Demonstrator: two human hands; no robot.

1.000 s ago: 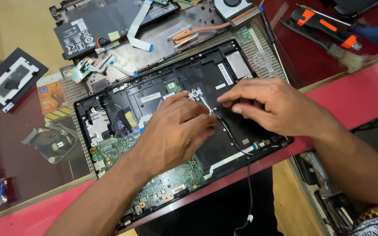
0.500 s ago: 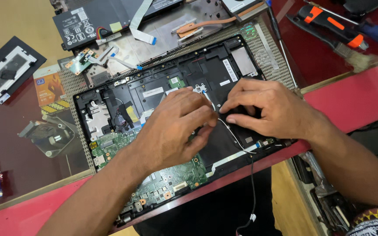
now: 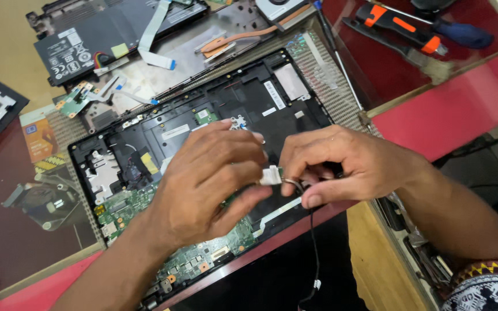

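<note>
An opened laptop base (image 3: pixel 203 129) lies on the desk with its green circuit board (image 3: pixel 145 210) exposed at the near left. Above its front edge, my left hand (image 3: pixel 208 178) and my right hand (image 3: pixel 341 164) meet. Between their fingertips they pinch a small white connector piece (image 3: pixel 270 174). A thin black cable (image 3: pixel 313 247) hangs from it, down past the desk edge. The fingers hide how the cable joins the piece.
A flat black battery (image 3: pixel 76 49), white ribbon cables (image 3: pixel 151 34) and a copper heat pipe (image 3: pixel 249 35) lie behind the laptop. An orange-and-black tool (image 3: pixel 402 29) and a blue-handled screwdriver (image 3: pixel 462 34) rest at the far right. Small parts sit on the glass at left.
Both hands have lifted off the laptop's inside and come together near its front edge, now holding the white connector piece with the black cable between them.
</note>
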